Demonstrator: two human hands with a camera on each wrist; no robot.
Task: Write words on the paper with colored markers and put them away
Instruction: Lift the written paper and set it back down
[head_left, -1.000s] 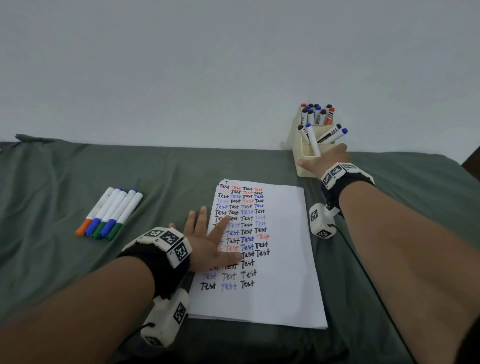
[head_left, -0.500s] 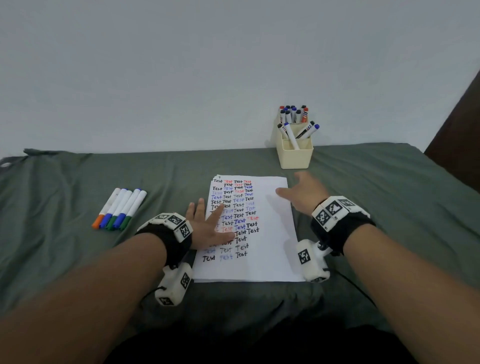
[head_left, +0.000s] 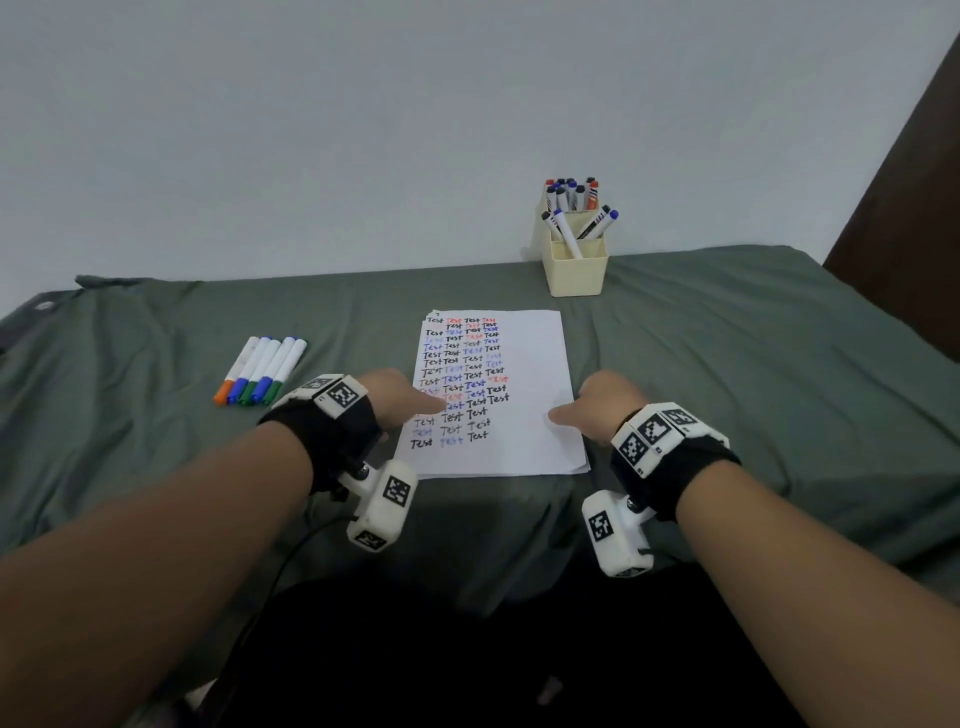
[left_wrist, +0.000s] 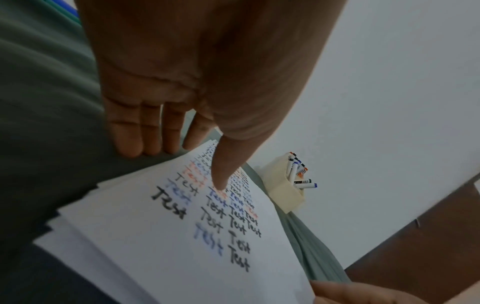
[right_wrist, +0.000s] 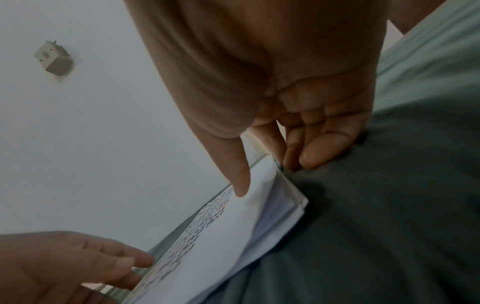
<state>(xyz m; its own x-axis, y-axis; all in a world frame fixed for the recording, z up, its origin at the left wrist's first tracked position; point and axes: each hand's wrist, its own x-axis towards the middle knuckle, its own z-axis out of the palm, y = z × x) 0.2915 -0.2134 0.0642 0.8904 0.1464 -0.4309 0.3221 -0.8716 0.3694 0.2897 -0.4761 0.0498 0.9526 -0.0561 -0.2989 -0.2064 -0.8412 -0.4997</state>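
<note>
A stack of white paper (head_left: 524, 364) with rows of "Test" in black, blue and red lies mid-table on the green cloth. My left hand (head_left: 415, 400) holds no marker. Its thumb rests on the written rows, and its straight fingers (left_wrist: 145, 133) lie on the cloth beside the paper (left_wrist: 145, 236). My right hand (head_left: 576, 408) is at the stack's right edge, also without a marker. Its thumb (right_wrist: 240, 181) rests on the top sheet (right_wrist: 226, 236), and its bent fingers (right_wrist: 314, 152) touch the cloth just past the edge. Several capped markers (head_left: 262, 369) lie in a row at the left.
A cream holder (head_left: 574, 273) full of markers stands at the back, right of the paper, against the white wall; it also shows in the left wrist view (left_wrist: 285, 195). A dark wooden panel (head_left: 904, 218) rises at the far right. The cloth drops off at the near table edge.
My right hand has come back from the marker holder to the paper's right edge. My left hand has slid towards the paper's left edge. The head view has pulled back.
</note>
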